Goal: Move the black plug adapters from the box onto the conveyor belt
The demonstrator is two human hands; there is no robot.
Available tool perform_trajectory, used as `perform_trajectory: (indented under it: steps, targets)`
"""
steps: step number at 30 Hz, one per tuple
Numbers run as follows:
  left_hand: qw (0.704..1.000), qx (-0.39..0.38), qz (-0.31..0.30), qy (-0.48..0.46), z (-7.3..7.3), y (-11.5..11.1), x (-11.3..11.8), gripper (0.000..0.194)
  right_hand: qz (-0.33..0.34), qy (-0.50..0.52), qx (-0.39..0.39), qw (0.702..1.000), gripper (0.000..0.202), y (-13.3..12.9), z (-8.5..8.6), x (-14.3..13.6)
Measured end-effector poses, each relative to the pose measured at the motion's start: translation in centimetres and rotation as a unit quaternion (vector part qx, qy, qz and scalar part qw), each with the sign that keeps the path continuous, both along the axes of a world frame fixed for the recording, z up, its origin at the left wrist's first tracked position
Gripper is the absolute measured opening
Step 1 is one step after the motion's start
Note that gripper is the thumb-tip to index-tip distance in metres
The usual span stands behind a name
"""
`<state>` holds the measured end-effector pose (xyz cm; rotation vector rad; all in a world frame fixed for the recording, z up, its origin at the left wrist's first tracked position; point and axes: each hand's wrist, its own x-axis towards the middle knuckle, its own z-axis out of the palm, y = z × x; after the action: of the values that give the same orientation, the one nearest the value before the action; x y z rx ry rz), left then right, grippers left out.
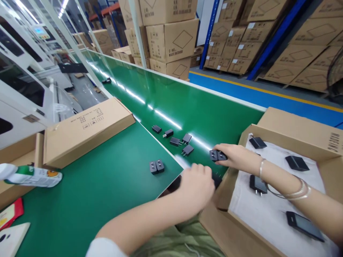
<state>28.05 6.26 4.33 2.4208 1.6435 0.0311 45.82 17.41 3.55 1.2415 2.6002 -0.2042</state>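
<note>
Plugs (217, 155), gripped by fingers (221, 146) of the right hand (232, 154) right of frame centre, seem mid-gathering (left hand's (197, 185) hold: cannot tell), and the next move calls for steady pinching.

Bright, cool overhead light; tube lamps (63, 7) visible upper left, with broken white glare streaks along the glossy green belt (203, 100). Pale motion smear noted beside left hand (198, 185). Wide-angle distortion: blue rack post (276, 37) slants steeply.
</note>
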Motion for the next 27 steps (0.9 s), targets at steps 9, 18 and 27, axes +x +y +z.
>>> perform_trajectory:
  steps: [9,18,27]
  targets:
    - [0.999,-0.029,0.01,-0.037,-5.6,-1.0,3.2,0.029,-0.027,0.326,-0.096,0.94,0.043,-2.1,1.5,-3.0]
    - [0.911,0.03,0.274,-0.308,1.4,-6.8,-15.6,0.028,0.115,0.279,-0.154,0.941,0.034,-2.8,-0.6,-13.4]
    - [0.874,-0.067,0.23,-0.422,-3.5,-4.3,-17.5,0.047,0.21,0.177,-0.024,0.961,0.07,-3.5,0.0,-15.4]
